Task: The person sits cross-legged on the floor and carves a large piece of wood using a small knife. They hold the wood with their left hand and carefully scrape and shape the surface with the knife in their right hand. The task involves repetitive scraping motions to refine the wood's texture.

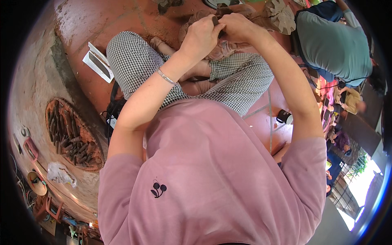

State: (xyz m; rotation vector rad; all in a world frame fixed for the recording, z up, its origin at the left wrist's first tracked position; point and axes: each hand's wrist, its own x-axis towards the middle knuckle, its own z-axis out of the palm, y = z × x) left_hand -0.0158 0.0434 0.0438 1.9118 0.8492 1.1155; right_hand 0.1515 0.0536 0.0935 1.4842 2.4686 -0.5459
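Note:
My left hand (200,37), below a silver bracelet (166,76), is closed round a short dark brown piece (215,21) whose end shows above the fingers. Its kind cannot be made out. Touching it from the right is my right hand (236,27), its fingers curled and whatever they grip hidden. Both hands are above my crossed legs in checked trousers (134,61). Beneath and behind them, crumpled translucent brownish plastic (196,20) spreads out, with a pale ruffled brown piece (279,16) at its right.
On the left, a round tray (100,157) holds many dark brown sticks. A white box (92,64) with a dark slab lies by my left knee. A black mug (282,116) is on the tiles at right. Beyond it sits a person in a grey-green shirt (330,45).

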